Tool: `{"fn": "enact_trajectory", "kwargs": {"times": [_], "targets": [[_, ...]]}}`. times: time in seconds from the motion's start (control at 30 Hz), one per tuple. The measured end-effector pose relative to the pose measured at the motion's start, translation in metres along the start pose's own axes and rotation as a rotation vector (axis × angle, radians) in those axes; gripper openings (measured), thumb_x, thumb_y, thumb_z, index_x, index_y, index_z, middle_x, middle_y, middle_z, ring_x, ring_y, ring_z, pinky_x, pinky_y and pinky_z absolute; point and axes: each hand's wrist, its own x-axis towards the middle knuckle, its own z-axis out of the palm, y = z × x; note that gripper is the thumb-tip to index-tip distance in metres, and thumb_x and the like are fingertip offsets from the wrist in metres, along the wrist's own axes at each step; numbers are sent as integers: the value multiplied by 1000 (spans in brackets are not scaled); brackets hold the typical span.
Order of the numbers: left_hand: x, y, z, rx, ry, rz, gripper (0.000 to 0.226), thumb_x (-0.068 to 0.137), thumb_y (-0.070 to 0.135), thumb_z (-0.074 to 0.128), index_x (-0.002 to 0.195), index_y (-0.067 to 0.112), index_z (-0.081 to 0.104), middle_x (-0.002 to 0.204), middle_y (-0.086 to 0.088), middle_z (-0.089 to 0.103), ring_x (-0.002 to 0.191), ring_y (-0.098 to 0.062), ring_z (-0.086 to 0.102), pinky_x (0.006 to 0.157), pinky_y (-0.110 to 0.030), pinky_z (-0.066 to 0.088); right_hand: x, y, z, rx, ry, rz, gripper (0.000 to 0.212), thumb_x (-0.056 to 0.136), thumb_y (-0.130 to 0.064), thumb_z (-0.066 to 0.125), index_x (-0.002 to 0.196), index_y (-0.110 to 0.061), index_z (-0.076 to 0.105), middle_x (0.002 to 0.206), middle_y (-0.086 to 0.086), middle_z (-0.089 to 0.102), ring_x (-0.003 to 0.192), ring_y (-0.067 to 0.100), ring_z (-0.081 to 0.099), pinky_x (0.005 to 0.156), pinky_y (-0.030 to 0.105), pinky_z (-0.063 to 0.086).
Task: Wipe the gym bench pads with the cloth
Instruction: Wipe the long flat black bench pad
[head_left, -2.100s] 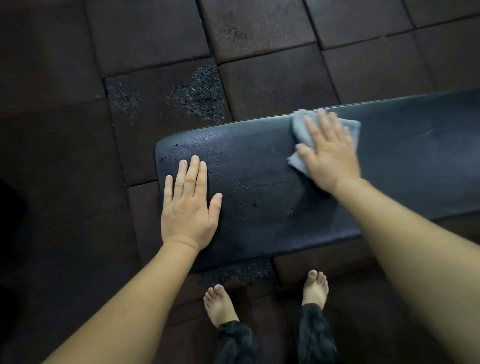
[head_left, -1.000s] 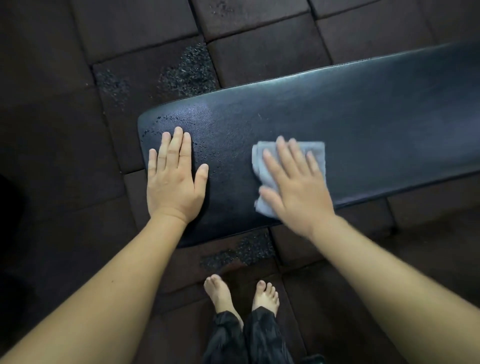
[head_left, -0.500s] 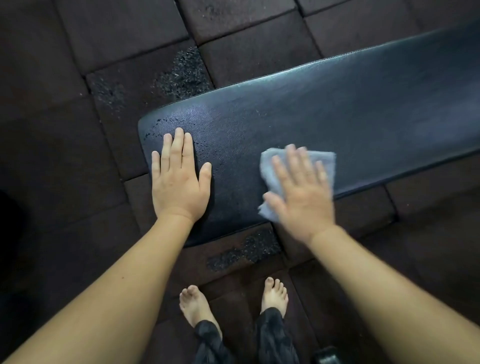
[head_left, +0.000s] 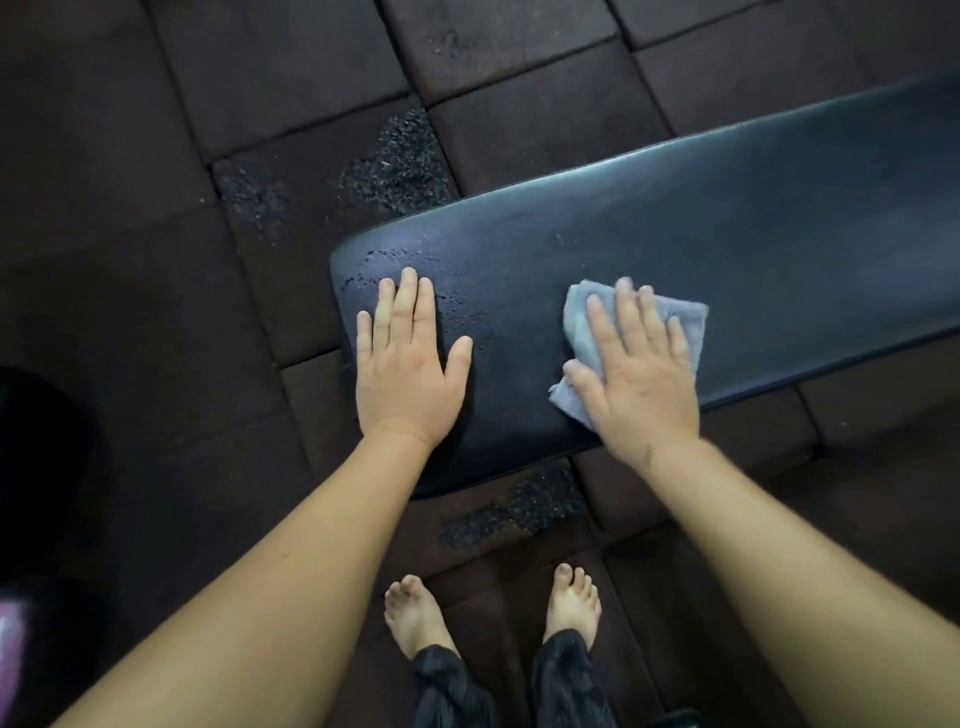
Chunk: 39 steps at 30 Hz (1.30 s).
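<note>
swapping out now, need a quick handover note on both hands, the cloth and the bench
Left hand: flat, palm down on the bench pad near its rounded end, holding nothing.
Right hand: open, pressing the cloth flat on the pad's near side.
Done: cannot tell how much is wiped.
Left: specks on the pad by the left hand's fingers.

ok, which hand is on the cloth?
The right hand, pressing the grey cloth flat on the bench pad. The left hand rests bare on the pad.
</note>
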Motion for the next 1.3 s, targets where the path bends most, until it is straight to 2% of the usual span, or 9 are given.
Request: {"fn": "enact_trajectory", "kwargs": {"times": [0.1, 0.2, 0.4, 0.53, 0.8, 0.9, 1.07, 1.2, 1.3], "targets": [[-1, -10, -10, -105, -36, 56, 74, 105, 53, 40, 166, 17, 17, 174, 1, 5, 161, -19, -4, 130, -43, 0, -30, -59, 10, -8, -43, -181, 74, 99, -60, 33, 164, -25, 22, 172, 8, 8, 159, 28, 4, 126, 54, 12], [-6, -34, -21, -166, 1, 59, 74, 104, 52, 45, 165, 19, 21, 174, 0, 10, 160, -22, 3, 130, -45, 9, -32, -75, 8, -23, -104, -350, 71, 102, -61, 29, 165, -28, 17, 173, 2, 3, 160, 24, 0, 127, 52, 12], [-20, -103, -24, -197, 20, -79, 74, 102, 53, 42, 165, 21, 20, 172, 3, 17, 155, -24, 20, 124, -47, 27, 91, -97, -15, 3, -72, -199, 71, 100, -63, 13, 165, -32, 7, 173, 0, -4, 159, 23, -5, 128, 47, 1], [-25, -133, -17, -167, -96, 18, 77, 100, 61, 30, 166, 24, 19, 172, 6, 16, 155, -21, 20, 122, -46, 28, 141, -141, -25, -59, -108, -226, 69, 104, -61, 15, 165, -31, 3, 173, -1, -9, 158, 22, -11, 128, 49, -3], [-18, -147, -8, -208, -197, 234, 79, 100, 62, 30, 166, 21, 16, 173, 5, 13, 154, -21, 23, 122, -45, 32, 43, -156, -7, -139, -146, -601, 70, 104, -61, 18, 165, -26, 11, 173, 0, -1, 159, 22, -5, 128, 50, 5], [-17, -153, -8, -218, -211, 296, 84, 100, 65, 34, 167, 20, 9, 173, 5, 11, 154, -20, 21, 121, -44, 31, 73, -163, -11, -109, -139, -577, 67, 104, -57, 19, 165, -28, 16, 173, -1, 4, 159, 22, -1, 128, 49, 4], [-18, -161, -9, -221, -245, 349, 95, 96, 73, 45, 167, 25, 3, 174, 9, 3, 156, -15, 13, 122, -41, 26, 141, -198, -13, -123, -108, -377, 65, 105, -57, 19, 164, -29, 17, 173, 2, 2, 159, 25, -2, 128, 50, 4], [-20, -162, -5, -237, -244, 338, 102, 90, 82, 43, 167, 26, 6, 173, 7, 6, 154, -18, 16, 120, -45, 30, 83, -191, -4, -110, -56, -433, 71, 102, -60, 26, 164, -26, 19, 173, 7, 3, 159, 29, 0, 127, 52, 5], [-21, -163, -2, -237, -274, 337, 110, 84, 86, 44, 167, 24, 7, 173, 4, 8, 154, -21, 18, 121, -49, 33, 44, -181, 2, -129, -104, -483, 72, 101, -62, 29, 164, -30, 18, 173, 4, 3, 159, 27, 0, 127, 51, 5]]}}
